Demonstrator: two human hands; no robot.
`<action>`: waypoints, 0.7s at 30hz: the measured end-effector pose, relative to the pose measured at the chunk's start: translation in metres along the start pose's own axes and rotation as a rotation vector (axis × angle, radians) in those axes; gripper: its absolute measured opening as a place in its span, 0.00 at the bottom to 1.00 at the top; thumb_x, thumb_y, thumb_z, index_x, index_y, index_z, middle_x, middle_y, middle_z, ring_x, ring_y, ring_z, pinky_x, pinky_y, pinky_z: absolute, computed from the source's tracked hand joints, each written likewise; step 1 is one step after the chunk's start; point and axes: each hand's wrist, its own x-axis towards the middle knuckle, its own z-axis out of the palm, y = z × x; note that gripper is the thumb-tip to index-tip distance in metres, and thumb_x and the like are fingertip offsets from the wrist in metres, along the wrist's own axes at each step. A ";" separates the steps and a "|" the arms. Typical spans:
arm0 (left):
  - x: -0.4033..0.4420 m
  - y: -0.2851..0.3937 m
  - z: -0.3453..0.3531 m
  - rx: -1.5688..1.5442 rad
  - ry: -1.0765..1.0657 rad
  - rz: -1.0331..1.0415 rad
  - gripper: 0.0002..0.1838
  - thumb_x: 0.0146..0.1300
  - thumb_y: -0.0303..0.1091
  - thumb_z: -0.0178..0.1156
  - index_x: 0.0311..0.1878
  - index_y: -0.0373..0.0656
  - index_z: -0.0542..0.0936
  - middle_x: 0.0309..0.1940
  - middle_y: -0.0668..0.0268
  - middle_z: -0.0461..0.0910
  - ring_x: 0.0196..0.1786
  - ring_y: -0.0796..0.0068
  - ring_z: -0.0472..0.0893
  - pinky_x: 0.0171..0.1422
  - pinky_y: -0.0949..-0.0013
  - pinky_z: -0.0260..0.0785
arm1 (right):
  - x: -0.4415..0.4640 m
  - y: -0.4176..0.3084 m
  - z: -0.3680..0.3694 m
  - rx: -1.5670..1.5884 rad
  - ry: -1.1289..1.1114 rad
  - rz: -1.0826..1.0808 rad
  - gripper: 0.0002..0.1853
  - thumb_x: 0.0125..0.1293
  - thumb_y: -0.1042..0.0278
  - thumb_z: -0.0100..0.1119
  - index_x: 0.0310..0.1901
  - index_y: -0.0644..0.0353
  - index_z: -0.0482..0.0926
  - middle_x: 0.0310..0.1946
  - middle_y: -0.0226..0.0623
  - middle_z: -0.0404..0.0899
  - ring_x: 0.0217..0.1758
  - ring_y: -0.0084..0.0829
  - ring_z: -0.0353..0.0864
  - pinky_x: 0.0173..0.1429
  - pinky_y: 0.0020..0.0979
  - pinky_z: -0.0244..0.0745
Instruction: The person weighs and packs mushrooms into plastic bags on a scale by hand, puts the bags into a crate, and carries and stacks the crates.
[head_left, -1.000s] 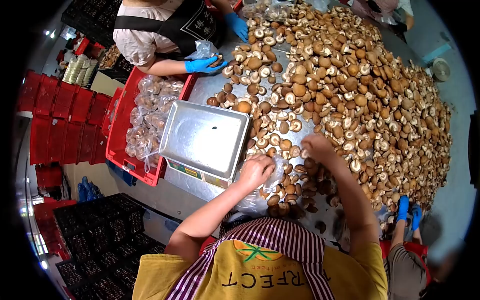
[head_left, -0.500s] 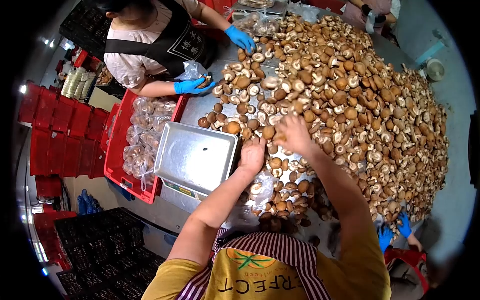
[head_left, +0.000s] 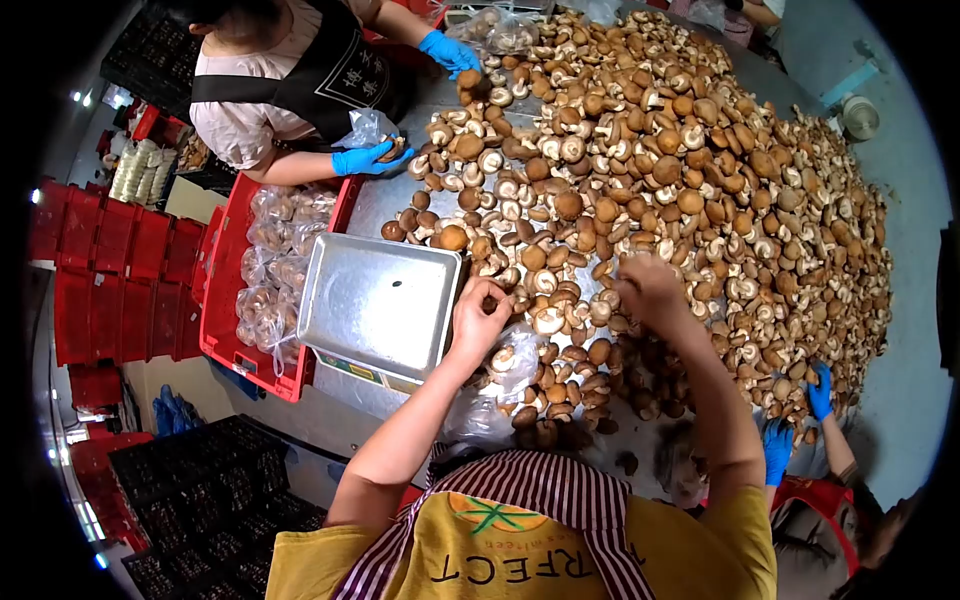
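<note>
My left hand (head_left: 482, 314) is beside the right edge of the metal scale pan (head_left: 380, 300), its fingers curled round with a dark mushroom at the fingertips. My right hand (head_left: 650, 290) is over the near edge of the large mushroom heap (head_left: 750, 200), fingers closed; what they hold, if anything, I cannot make out. Loose mushrooms (head_left: 548, 320) lie between my two hands. Just below my left hand a clear plastic bag (head_left: 514, 360) with mushrooms in it rests on the table, with more clear bags (head_left: 480, 418) near my apron.
A red crate (head_left: 325, 215) of bagged mushrooms stands left of the scale. Across the table a co-worker's gloved hands (head_left: 368, 160) hold mushrooms and a bag. Another person's blue gloves (head_left: 778, 450) are at the lower right. Red crates (head_left: 130, 270) and black crates (head_left: 200, 480) are stacked left.
Both my hands first moved up to the mushrooms beside the scale. Since then my right hand has moved right to the heap, while my left hand has shifted slightly left and down.
</note>
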 end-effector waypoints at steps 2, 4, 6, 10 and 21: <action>-0.011 -0.007 0.010 -0.687 -0.078 -0.308 0.04 0.62 0.25 0.60 0.33 0.40 0.74 0.43 0.60 0.81 0.45 0.69 0.80 0.52 0.68 0.71 | 0.043 -0.002 -0.020 -0.079 0.070 0.104 0.19 0.65 0.56 0.57 0.51 0.61 0.79 0.51 0.47 0.77 0.59 0.42 0.73 0.65 0.43 0.66; -0.015 -0.004 0.007 -0.875 -0.137 -0.369 0.03 0.65 0.25 0.57 0.35 0.41 0.73 0.45 0.62 0.81 0.46 0.71 0.79 0.53 0.69 0.71 | 0.082 0.019 -0.008 -0.122 0.211 0.141 0.23 0.68 0.55 0.54 0.58 0.59 0.76 0.58 0.46 0.73 0.62 0.43 0.70 0.69 0.43 0.62; -0.018 0.002 0.004 -1.066 -0.194 -0.425 0.02 0.68 0.26 0.55 0.37 0.42 0.73 0.47 0.63 0.80 0.47 0.73 0.79 0.54 0.70 0.72 | 0.105 0.039 0.026 -0.205 0.228 0.215 0.24 0.68 0.54 0.54 0.61 0.58 0.74 0.58 0.45 0.72 0.63 0.43 0.69 0.70 0.43 0.60; -0.023 0.008 -0.004 -1.234 -0.168 -0.707 0.01 0.68 0.28 0.54 0.39 0.46 0.72 0.39 0.67 0.79 0.46 0.71 0.81 0.51 0.61 0.78 | 0.084 0.012 0.034 -0.351 0.167 0.223 0.24 0.65 0.56 0.58 0.61 0.55 0.74 0.55 0.42 0.72 0.62 0.43 0.68 0.68 0.43 0.60; -0.050 0.014 -0.016 -1.182 -0.273 -0.825 0.14 0.75 0.45 0.49 0.49 0.44 0.74 0.32 0.66 0.78 0.26 0.79 0.73 0.27 0.78 0.61 | -0.046 -0.021 0.022 -0.001 0.008 0.019 0.08 0.59 0.67 0.61 0.38 0.60 0.81 0.35 0.38 0.79 0.40 0.42 0.78 0.47 0.44 0.71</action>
